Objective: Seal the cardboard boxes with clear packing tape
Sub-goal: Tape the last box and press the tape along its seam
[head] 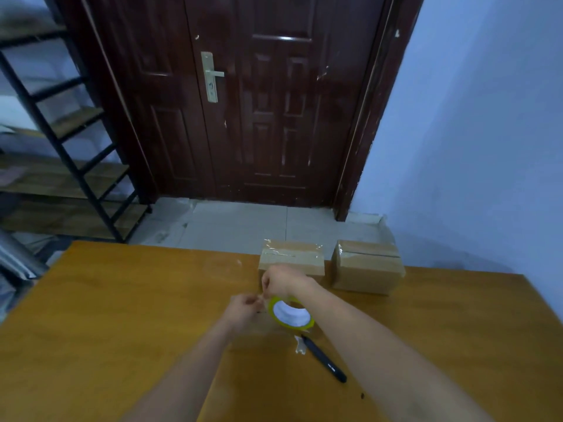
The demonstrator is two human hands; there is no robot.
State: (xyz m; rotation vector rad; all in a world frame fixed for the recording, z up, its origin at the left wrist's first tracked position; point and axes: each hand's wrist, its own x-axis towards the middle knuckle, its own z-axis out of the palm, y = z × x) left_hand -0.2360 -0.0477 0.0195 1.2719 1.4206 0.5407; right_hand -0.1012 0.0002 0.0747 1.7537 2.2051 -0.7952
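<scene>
Two small cardboard boxes stand at the table's far edge. The left box (291,257) has clear tape across its top seam; the right box (367,264) shows a dark open seam with tape at its left corner. A roll of clear tape with a yellow-green core (291,313) is upright on the table in front of the left box. My right hand (281,280) is curled above the roll, and my left hand (243,307) meets it just left of the roll; both pinch what looks like the loose tape end, which is hard to make out.
A black utility knife (324,359) lies on the wooden table (122,300) right of the roll, beside a scrap of tape (300,345). Behind the table are a dark door (243,102), a black metal shelf (61,147) at left and a wall at right.
</scene>
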